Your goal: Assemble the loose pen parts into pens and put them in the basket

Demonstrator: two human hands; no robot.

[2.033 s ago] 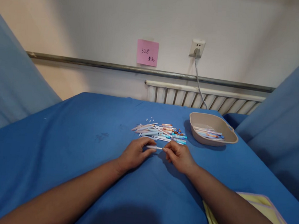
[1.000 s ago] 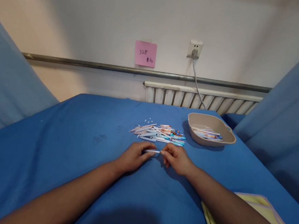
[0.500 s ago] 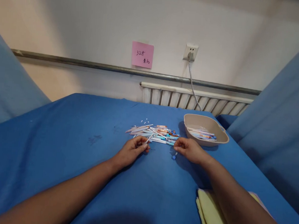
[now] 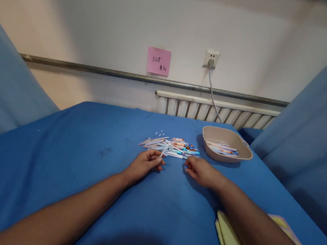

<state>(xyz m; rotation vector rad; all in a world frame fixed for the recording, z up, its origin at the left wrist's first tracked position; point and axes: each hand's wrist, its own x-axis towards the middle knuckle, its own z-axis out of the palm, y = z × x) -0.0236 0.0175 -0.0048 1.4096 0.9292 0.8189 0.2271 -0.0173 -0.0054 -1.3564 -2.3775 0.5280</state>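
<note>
My left hand (image 4: 148, 162) is closed, with a thin white pen tube (image 4: 164, 151) pinched between thumb and fingers and tilted up to the right. Just beyond the fingertips lies a loose pile of pen parts (image 4: 175, 148): white and pale tubes, light blue pieces and some orange-brown ones. My right hand (image 4: 200, 171) is closed low over the cloth at the pile's right front side. Its curled fingers mostly hide a small blue-ended piece, of which only a bit of blue shows below them.
A beige plastic basin (image 4: 245, 153) with pens in it stands right of the pile. Tiny white bits (image 4: 159, 132) lie behind the pile. A folded yellow cloth (image 4: 232, 237) lies under my right forearm. Blue cloth (image 4: 91, 192) covers the surface; a radiator (image 4: 192, 106) is behind.
My right hand has shifted slightly left, towards my left hand, and the small blue-ended piece is now mostly hidden under its fingers. My left hand keeps hold of the pen tube.
</note>
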